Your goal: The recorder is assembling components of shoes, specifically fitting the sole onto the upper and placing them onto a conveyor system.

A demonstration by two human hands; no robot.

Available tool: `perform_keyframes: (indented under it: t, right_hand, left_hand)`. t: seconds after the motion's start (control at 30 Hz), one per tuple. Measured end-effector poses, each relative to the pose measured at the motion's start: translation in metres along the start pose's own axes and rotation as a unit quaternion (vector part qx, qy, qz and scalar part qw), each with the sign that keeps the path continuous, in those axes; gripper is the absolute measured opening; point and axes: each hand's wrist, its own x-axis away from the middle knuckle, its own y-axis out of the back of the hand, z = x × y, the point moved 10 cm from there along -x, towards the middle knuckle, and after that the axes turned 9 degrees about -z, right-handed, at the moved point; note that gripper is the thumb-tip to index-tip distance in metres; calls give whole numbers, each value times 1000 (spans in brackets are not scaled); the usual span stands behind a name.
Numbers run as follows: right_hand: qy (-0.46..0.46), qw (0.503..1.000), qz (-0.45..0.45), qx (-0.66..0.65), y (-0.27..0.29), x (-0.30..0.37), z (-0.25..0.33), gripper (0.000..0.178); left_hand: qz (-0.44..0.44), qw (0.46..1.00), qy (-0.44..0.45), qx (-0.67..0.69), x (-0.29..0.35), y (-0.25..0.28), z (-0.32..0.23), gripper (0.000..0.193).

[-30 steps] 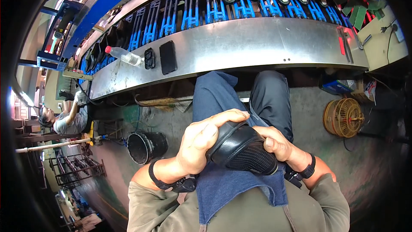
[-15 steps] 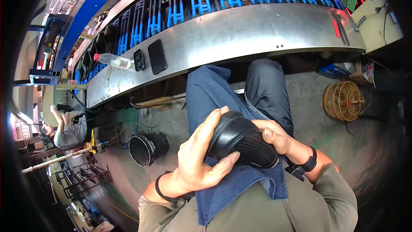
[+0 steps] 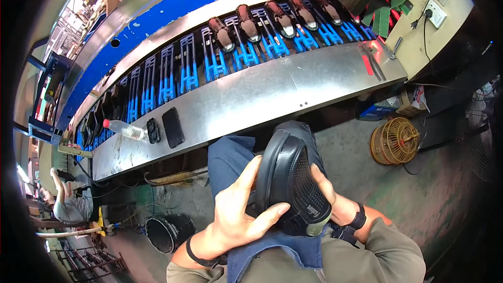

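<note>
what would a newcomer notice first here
First, the black shoe held between the left hand and right hand at the lower middle. Then the blue racks beyond the metal table, some bearing brown shoes. On the floor at right, a round yellow cage.

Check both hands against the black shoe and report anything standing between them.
Nothing visible does. The left-hand grip meets the black shoe along its left side, thumb over the upper; the right-hand grip lies against its right side.
</note>
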Motion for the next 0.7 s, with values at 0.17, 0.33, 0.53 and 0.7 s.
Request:
perform_keyframes:
  t: [0.17,0.33,0.53,0.7]
  right_hand:
    - [15,999,26,-13,-4,2,1,77]
    - [-24,998,15,-53,7,0,-7,76]
    - [-29,997,3,-74,12,-1,-14,74]
    - [19,1000,-1,10,-1,1,-10,76]
  left_hand:
    - [65,998,-2,-14,-11,-2,5,87]
    - [128,990,50,30,-8,-3,22,70]
    - [112,994,15,13,-3,-5,14,68]
    - [49,998,31,12,-10,9,11,65]
